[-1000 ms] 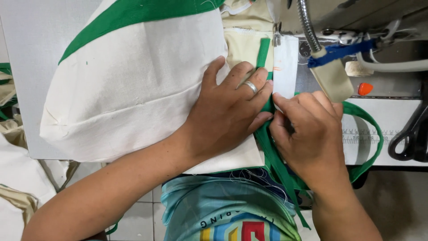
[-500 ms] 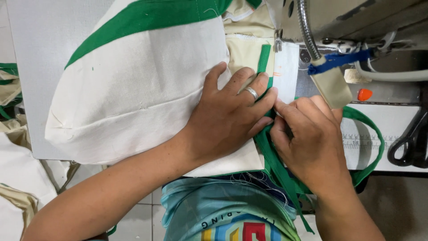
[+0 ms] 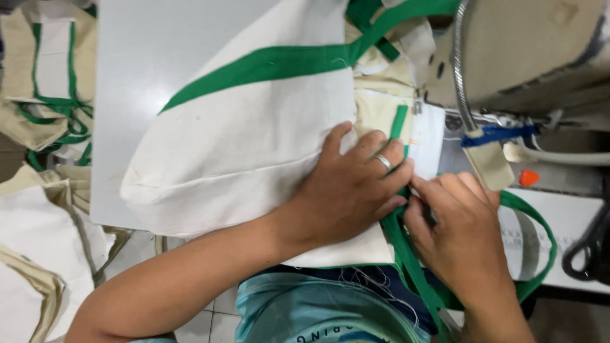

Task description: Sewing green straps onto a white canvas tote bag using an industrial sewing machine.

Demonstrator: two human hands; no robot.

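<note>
Left grip (image 3: 352, 190) lies flat, fingers spread, pinning the cream bag (image 3: 254, 140) to the counter (image 3: 127, 95); right grip (image 3: 460, 232) pinches the green strap (image 3: 399, 124). Since a second ago, both hands and bag have barely shifted, still lining up by the sewing machine (image 3: 527, 57).

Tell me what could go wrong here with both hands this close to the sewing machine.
Fingertips: the right hand pinches the green strap just short of the sewing machine head, so a finger could likely get caught. The left hand pins the cream bag flat; if it slips, the strap may sew on crooked. The strap's loose loop hangs off the table edge and could snag.
</note>
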